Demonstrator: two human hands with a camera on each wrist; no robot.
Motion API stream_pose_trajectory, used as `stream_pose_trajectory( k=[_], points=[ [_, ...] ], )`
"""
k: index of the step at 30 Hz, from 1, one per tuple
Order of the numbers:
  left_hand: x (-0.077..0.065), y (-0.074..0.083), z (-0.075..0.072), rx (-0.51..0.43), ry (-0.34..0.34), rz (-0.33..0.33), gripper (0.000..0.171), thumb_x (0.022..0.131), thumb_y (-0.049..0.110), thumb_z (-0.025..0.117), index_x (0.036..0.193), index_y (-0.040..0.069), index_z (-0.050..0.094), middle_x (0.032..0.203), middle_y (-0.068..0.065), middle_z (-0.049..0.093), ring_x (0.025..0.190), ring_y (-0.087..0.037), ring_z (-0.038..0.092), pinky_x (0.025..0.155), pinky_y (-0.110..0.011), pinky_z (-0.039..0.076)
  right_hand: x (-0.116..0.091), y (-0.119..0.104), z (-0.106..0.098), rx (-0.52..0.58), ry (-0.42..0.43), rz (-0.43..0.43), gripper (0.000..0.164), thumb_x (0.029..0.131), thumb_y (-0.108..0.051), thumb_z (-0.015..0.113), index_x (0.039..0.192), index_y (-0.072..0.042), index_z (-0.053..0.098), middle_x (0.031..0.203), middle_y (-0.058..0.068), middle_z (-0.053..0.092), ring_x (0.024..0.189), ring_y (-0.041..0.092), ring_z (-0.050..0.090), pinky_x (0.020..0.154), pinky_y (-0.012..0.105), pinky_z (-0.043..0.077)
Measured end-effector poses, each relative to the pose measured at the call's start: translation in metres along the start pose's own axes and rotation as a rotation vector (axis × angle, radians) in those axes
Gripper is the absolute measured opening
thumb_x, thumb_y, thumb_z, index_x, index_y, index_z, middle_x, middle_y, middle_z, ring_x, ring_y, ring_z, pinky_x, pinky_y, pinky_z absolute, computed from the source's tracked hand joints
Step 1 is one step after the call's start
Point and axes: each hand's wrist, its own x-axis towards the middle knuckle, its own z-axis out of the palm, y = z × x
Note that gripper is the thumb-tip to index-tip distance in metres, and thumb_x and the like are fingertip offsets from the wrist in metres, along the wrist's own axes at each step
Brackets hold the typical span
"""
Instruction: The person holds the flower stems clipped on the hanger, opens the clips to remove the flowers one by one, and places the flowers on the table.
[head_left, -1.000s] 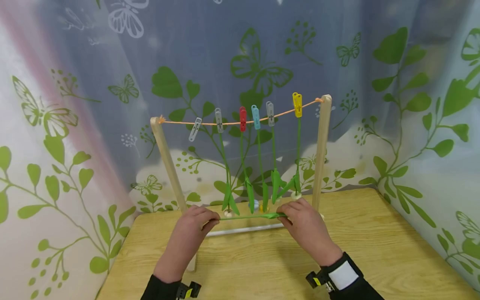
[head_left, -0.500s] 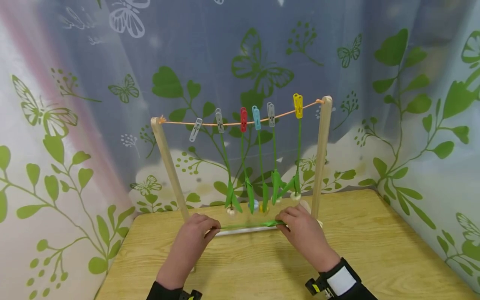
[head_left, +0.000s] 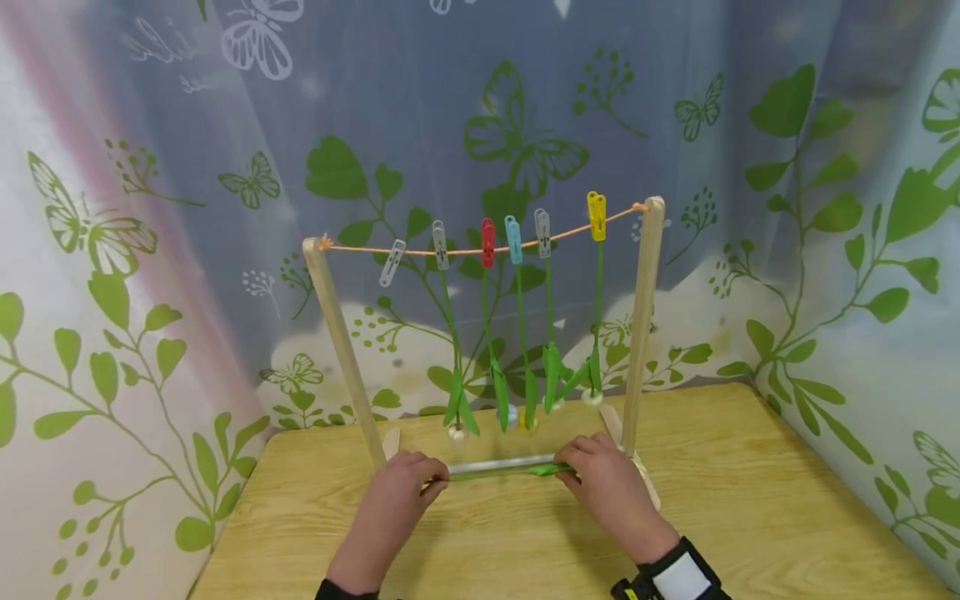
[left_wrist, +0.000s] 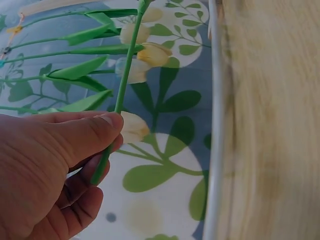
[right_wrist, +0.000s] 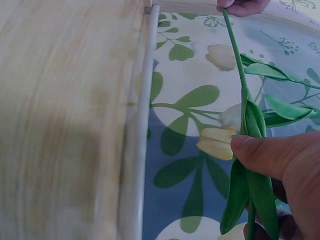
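My left hand (head_left: 401, 498) pinches the bare end of an artificial tulip's green stem (left_wrist: 127, 75) between thumb and fingers. My right hand (head_left: 611, 492) holds the same tulip by its green leaves (right_wrist: 255, 187); its flower head is hidden. The stem lies level between both hands, just in front of the rack's white bar (head_left: 498, 463). Behind it, several tulips hang head down from an orange string (head_left: 465, 251), clipped by a grey, a red (head_left: 488, 243), a blue (head_left: 513, 240), another grey and a yellow clothespin (head_left: 597, 217). A clear clothespin (head_left: 392, 263) at the left bears no flower.
Two wooden posts (head_left: 341, 350) hold the string up at either side. The rack stands on a wood-grain table (head_left: 480, 550). A curtain (head_left: 420, 100) printed with leaves and butterflies hangs behind and at both sides.
Both hands have lowered the tulip, from above the white bar to just in front of it and nearer me. Their hold on it stays the same.
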Motion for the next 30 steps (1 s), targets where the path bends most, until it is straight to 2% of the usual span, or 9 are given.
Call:
stream_pose_trajectory(
  k=[5, 12, 19, 26, 30],
  points=[
    [-0.001, -0.002, 0.010, -0.020, -0.015, 0.009, 0.013, 0.092, 0.011, 0.089, 0.095, 0.021, 0.080, 0.089, 0.008, 0.074, 0.080, -0.008, 0.056, 0.064, -0.023, 0.051, -0.008, 0.002, 0.007, 0.023, -0.036, 0.051, 0.024, 0.079, -0.011, 0.099, 0.095, -0.018, 0.083, 0.098, -0.007, 0.078, 0.090, 0.015, 0.066, 0.074, 0.026, 0.064],
    [0.001, -0.005, 0.015, -0.030, -0.033, 0.007, 0.013, 0.092, 0.012, 0.088, 0.094, 0.021, 0.080, 0.089, 0.008, 0.074, 0.080, -0.008, 0.056, 0.064, -0.023, 0.049, -0.011, 0.004, 0.014, 0.031, -0.055, 0.073, 0.023, 0.080, -0.013, 0.099, 0.094, -0.019, 0.083, 0.096, -0.008, 0.077, 0.091, 0.015, 0.067, 0.076, 0.029, 0.064],
    [-0.001, -0.010, 0.022, 0.023, -0.064, 0.038, 0.013, 0.091, 0.015, 0.090, 0.089, 0.022, 0.079, 0.084, 0.010, 0.073, 0.079, -0.008, 0.061, 0.068, -0.025, 0.055, -0.014, 0.004, 0.022, 0.031, -0.085, 0.072, 0.022, 0.080, -0.013, 0.098, 0.092, -0.018, 0.081, 0.095, -0.007, 0.078, 0.089, 0.015, 0.068, 0.077, 0.031, 0.063],
    [-0.005, -0.012, 0.029, -0.001, -0.129, 0.046, 0.011, 0.092, 0.014, 0.089, 0.089, 0.020, 0.080, 0.086, 0.009, 0.076, 0.079, -0.009, 0.068, 0.068, -0.025, 0.059, -0.020, 0.005, 0.028, 0.028, -0.142, 0.088, 0.020, 0.082, -0.015, 0.098, 0.090, -0.020, 0.080, 0.097, -0.008, 0.078, 0.098, 0.015, 0.071, 0.084, 0.032, 0.065],
    [-0.006, -0.014, 0.033, -0.015, -0.171, 0.052, 0.009, 0.092, 0.014, 0.090, 0.089, 0.020, 0.082, 0.087, 0.009, 0.078, 0.080, -0.007, 0.071, 0.069, -0.024, 0.060, -0.022, 0.005, 0.031, 0.033, -0.168, 0.088, 0.021, 0.082, -0.013, 0.097, 0.087, -0.021, 0.079, 0.092, -0.010, 0.075, 0.094, 0.013, 0.069, 0.082, 0.029, 0.064]
  ],
)
